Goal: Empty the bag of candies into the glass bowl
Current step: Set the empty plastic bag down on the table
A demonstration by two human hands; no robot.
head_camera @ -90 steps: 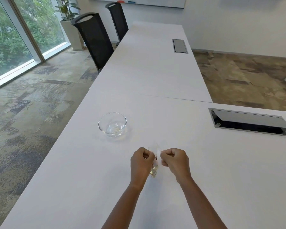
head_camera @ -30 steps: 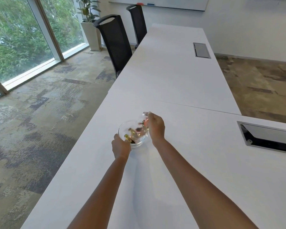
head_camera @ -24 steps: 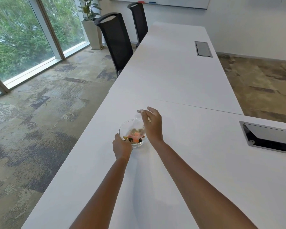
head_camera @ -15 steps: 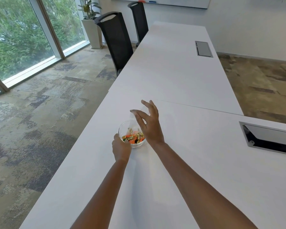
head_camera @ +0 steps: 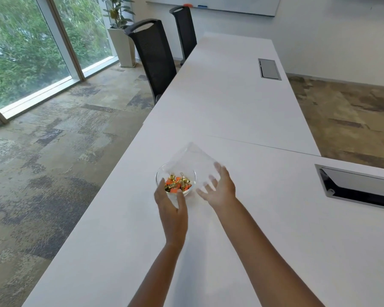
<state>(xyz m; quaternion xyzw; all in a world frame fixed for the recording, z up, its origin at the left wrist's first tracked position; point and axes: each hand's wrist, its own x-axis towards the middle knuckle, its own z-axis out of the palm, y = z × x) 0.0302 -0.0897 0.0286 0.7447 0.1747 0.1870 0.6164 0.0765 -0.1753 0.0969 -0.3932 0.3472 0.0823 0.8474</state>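
White table top fills the near part of my view, and my two bare forearms reach over it. My left hand is spread, with thumb and fingers apart around the near side of the glass bowl; I cannot tell if it touches the glass. The candies, gold and orange, lie inside the bowl. My right hand is just beside the bowl on the right, fingers spread wide, holding nothing. The clear bag looks empty and is behind the bowl, at my right fingertips; it is blurred. Further right, a cable hatch is set in the table. Two black chairs stand at the far left edge, well apart from the bowl.
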